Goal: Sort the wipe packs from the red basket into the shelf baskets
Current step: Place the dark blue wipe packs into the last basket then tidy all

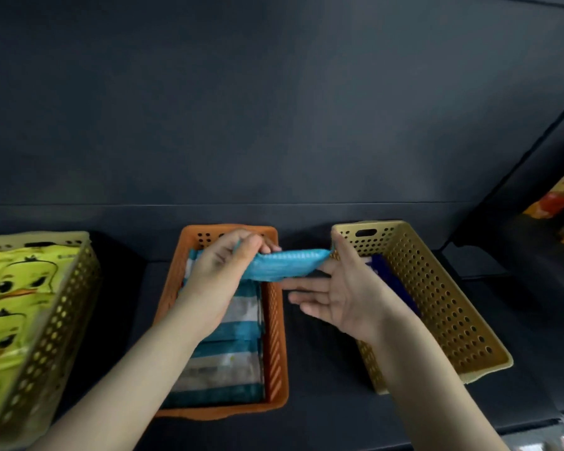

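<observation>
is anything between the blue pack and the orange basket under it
Nothing visible does. The left hand grips the blue pack over the open top of the orange basket, near its right rim. The open right hand sits beside that rim, under the pack's right end. Striped packs already lie inside.

A person's left hand (222, 268) and right hand (345, 297), both bare, on bare forearms (137, 369) uncovered to the edge of view; fingernails look short, though blurred.

- Left hand (223, 271) grips blue wipe pack (284, 265) by its left end at frame centre, over orange basket (275, 353).
- Right hand (342, 297), fingers straight, lies under the pack's right end.
</observation>
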A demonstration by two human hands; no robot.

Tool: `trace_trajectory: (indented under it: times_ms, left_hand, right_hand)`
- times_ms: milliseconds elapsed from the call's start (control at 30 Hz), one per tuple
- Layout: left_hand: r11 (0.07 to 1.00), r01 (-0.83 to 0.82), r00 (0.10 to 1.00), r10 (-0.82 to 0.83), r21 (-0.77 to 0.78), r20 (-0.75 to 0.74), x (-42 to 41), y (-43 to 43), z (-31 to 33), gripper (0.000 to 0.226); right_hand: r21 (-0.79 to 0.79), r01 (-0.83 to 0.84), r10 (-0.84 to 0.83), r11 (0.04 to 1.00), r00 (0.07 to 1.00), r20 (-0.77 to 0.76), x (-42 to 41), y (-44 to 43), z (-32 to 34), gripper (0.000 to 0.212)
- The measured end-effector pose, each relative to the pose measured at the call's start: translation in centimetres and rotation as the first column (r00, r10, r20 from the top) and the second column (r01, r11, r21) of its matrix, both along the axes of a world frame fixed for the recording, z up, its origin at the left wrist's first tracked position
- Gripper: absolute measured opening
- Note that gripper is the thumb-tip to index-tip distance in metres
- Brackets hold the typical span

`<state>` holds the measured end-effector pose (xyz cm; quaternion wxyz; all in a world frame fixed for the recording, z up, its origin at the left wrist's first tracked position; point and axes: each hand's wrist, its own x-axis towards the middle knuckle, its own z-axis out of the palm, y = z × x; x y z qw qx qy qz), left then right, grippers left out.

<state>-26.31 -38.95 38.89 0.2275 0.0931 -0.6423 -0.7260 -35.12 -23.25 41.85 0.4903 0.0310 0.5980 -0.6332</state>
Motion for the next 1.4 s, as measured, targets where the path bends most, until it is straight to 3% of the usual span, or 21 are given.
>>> trace_trajectory:
  times_ms: [100,200,233,300,367,433,533,633,800,867,933,1000,1067,1267,1400]
  left_hand:
    - [0.993,0.096,0.995,-0.097,-0.073,-0.007,2.1,-2.8,-0.4,0.032]
    - [0.992,-0.027,0.994,0.013,0.125,0.109,3.0,-6.3,-1.8,0.044]
    - [0.988,-0.085,0.985,0.063,0.131,0.163,3.5,-7.4,-2.5,0.040]
    - [0.994,-0.106,0.978,0.110,-0.034,0.175,4.9,-8.7,-3.7,0.026]
    - [0.953,-0.073,0.945,0.160,-0.294,0.286,5.8,-9.7,-5.0,0.045]
    - [0.917,-0.021,0.899,0.192,-0.399,0.393,6.0,-9.9,-5.8,0.060]
    - [0.983,0.047,0.894,0.039,-0.179,0.447,6.2,-8.9,-5.8,0.056]
    - [0.997,0.043,0.898,-0.007,-0.071,0.439,6.7,-8.5,-6.4,0.052]
    - [0.999,0.041,0.896,-0.048,0.025,0.441,7.0,-8.9,-6.3,0.037]
    - [0.998,0.032,0.904,-0.050,0.050,0.425,7.0,-8.9,-6.4,0.033]
    - [0.997,0.016,0.912,-0.044,0.072,0.407,6.8,-8.9,-6.9,0.035]
    - [0.998,-0.001,0.917,-0.023,0.060,0.399,6.6,-8.9,-7.4,0.039]
    - [0.998,-0.009,0.918,-0.016,0.062,0.396,6.5,-9.0,-7.7,0.040]
    - [0.996,-0.001,0.925,-0.034,0.091,0.379,6.5,-8.8,-7.4,0.037]
    - [0.996,-0.008,0.920,-0.026,0.084,0.391,6.3,-8.9,-7.9,0.040]
  right_hand:
    - [-0.029,0.066,-0.065,0.997,0.997,0.037,1.7,-2.5,-0.2,0.045]
    - [-0.105,0.131,-0.134,0.986,0.991,-0.026,3.2,-4.3,-1.5,0.010]
    - [-0.131,0.146,-0.156,0.981,0.985,-0.075,3.6,-4.7,-2.1,0.020]
    - [-0.138,0.158,-0.182,0.978,0.966,-0.182,4.6,-5.5,-2.7,0.041]
    - [-0.077,0.157,-0.172,0.985,0.941,-0.293,5.5,-6.3,-3.2,0.054]
    - [0.018,0.162,-0.138,0.987,0.888,-0.438,6.1,-6.8,-3.9,0.051]
    - [0.181,0.208,-0.046,0.961,0.768,-0.638,6.6,-7.2,-4.9,0.032]
    - [0.190,0.296,-0.081,0.936,0.709,-0.701,6.9,-7.2,-5.2,0.027]
    - [0.149,0.311,-0.142,0.939,0.743,-0.654,7.0,-7.0,-4.8,0.029]
    - [0.209,0.204,-0.046,0.956,0.812,-0.581,7.0,-6.9,-4.0,0.033]
    - [0.300,-0.012,0.152,0.954,0.881,-0.448,7.1,-6.5,-3.5,0.045]
    - [0.379,-0.232,0.368,0.896,0.865,-0.341,7.6,-6.2,-3.6,0.054]
    - [0.451,-0.312,0.485,0.836,0.805,-0.342,8.1,-6.2,-4.3,0.049]
    - [0.747,-0.219,0.728,0.628,0.504,-0.464,8.7,-6.8,-5.9,0.025]
    - [0.796,-0.098,0.736,0.597,0.462,-0.495,9.7,-7.2,-6.4,0.030]
